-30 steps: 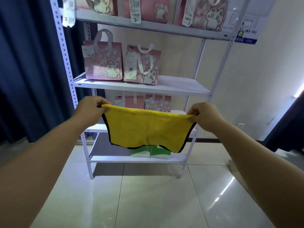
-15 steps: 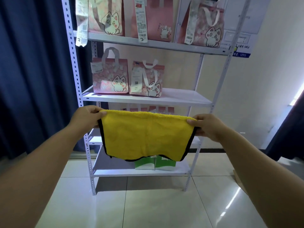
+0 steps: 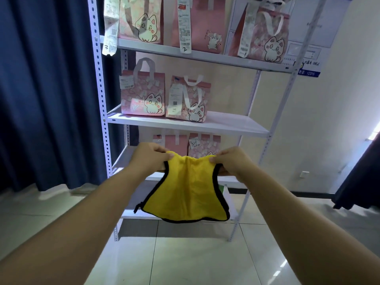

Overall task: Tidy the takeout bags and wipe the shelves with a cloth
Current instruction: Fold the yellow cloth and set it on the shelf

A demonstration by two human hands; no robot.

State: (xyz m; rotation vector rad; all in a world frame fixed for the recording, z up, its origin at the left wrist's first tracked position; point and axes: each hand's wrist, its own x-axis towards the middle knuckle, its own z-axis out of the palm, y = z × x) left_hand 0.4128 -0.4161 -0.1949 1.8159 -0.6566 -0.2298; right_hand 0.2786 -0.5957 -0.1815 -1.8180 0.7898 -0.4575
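The yellow fluffy cloth with a black sewn edge (image 3: 185, 192) hangs in the air in front of the rack and touches nothing except the two hands. Its upper edge is gathered and sags a little between them, while the lower part spreads wider and hangs free above the floor. The left hand (image 3: 150, 159) holds the upper left corner; its fingers (image 3: 164, 156) are curled and pinch the fabric. The right hand (image 3: 232, 161) holds the upper right corner in the same way, with the fabric pinched between thumb and fingers. The two hands are near each other but do not touch.

Directly behind the cloth stands the white metal shelf rack with perforated uprights (image 3: 100, 99). On the shelf level behind the hands, pink bags (image 3: 203, 145) are partly hidden. One level higher, two pink takeout bags with a white cat drawing (image 3: 143, 95) stand upright side by side, each with a white receipt. On the level above them I see three more pink cat bags (image 3: 202, 23), with long receipts hanging over the shelf edge.

A dark blue curtain (image 3: 47, 89) hangs to the left of the rack, a cream wall (image 3: 339, 120) is behind it, and the floor of glossy pale tiles (image 3: 185, 254) lies below.
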